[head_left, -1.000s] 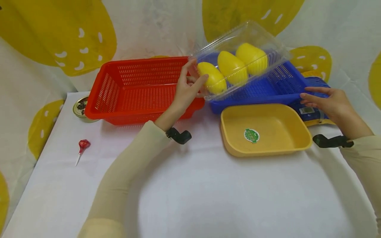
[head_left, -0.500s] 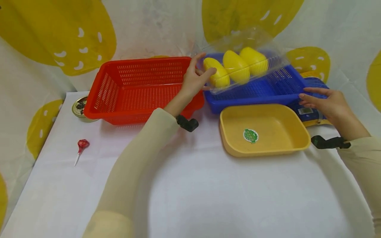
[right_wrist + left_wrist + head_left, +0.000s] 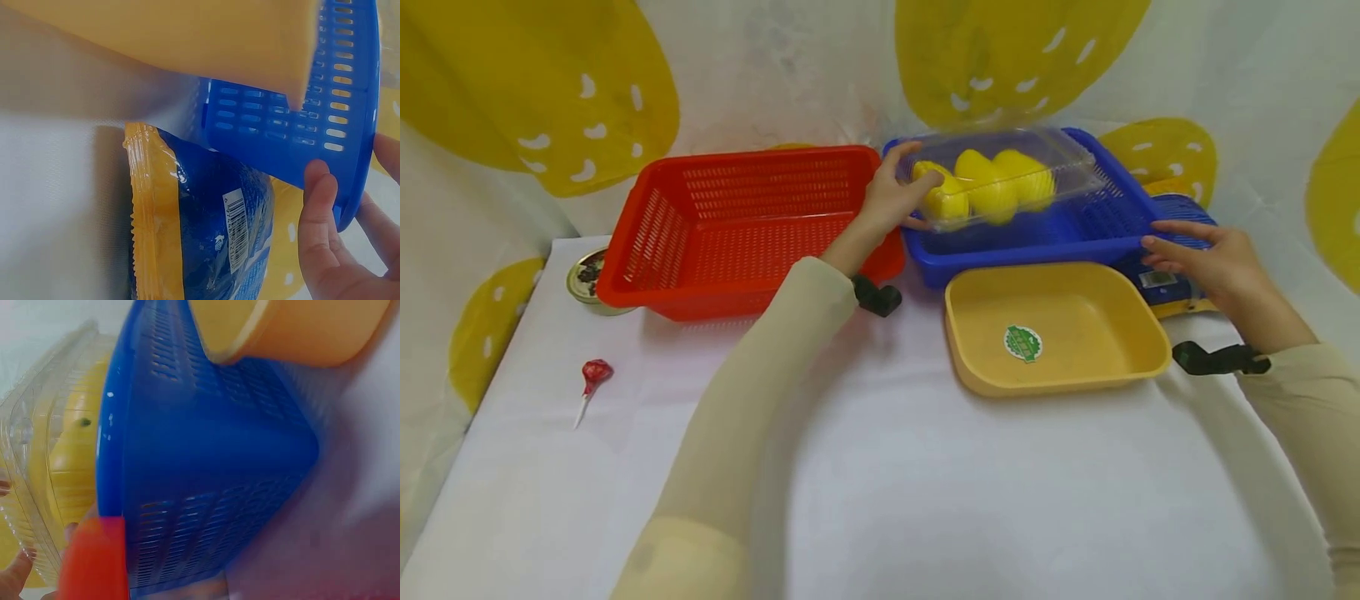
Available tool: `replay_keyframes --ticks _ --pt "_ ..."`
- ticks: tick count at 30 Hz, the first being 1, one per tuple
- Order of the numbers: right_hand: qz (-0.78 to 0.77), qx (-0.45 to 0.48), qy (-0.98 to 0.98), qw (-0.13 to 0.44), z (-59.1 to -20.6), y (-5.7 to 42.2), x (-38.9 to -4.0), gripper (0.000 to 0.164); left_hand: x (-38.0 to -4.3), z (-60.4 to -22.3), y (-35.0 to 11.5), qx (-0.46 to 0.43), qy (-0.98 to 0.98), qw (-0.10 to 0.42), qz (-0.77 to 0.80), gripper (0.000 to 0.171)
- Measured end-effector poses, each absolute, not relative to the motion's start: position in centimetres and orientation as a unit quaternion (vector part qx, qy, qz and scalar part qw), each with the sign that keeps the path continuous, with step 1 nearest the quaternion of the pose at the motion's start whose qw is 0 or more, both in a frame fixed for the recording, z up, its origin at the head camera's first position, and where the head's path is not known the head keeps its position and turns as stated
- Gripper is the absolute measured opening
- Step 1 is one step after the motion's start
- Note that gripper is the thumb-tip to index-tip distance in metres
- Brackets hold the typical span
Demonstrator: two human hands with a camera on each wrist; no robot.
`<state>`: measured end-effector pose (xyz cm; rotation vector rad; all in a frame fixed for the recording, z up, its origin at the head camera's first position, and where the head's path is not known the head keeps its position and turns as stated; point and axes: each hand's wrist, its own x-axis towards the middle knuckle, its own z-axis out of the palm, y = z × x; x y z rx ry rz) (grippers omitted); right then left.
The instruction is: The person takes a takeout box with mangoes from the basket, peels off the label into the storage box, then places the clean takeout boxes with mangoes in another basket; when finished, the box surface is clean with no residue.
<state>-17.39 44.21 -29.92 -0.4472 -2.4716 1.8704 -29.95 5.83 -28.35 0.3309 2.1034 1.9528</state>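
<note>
My left hand [image 3: 891,196] grips the left end of a clear plastic clamshell box [image 3: 1067,154], with its thumb on the near side. Inside are three yellow mango-like fruits [image 3: 985,185]. The box is over the opening of the blue basket [image 3: 1030,252], low near its rim; whether it touches the bottom is hidden. In the left wrist view, fingertips [image 3: 19,569] show against the clear wall, beyond the blue rim. My right hand [image 3: 1213,262] pinches the basket's near right corner, fingers and thumb on either side of the rim [image 3: 369,137].
The red basket [image 3: 752,292] stands left of the blue one. A yellow tub [image 3: 1060,333] with a green sticker sits in front. A blue and yellow packet [image 3: 219,219] lies at right. A lollipop [image 3: 595,375] and a round tin [image 3: 587,275] are at far left.
The clear box with the fruits has come down into the blue basket's opening and looks flatter. My left hand has moved right with it. My right hand stays at the basket corner.
</note>
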Motion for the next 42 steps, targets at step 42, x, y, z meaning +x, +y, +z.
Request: replay_keyframes --ticks 42 --pt "0.661 -0.160 -0.733 -0.007 -29.7 43.9 -17.2 0.015 -30.0 -28.7 8.6 0.184 0.889 0.128 0.400 0.075"
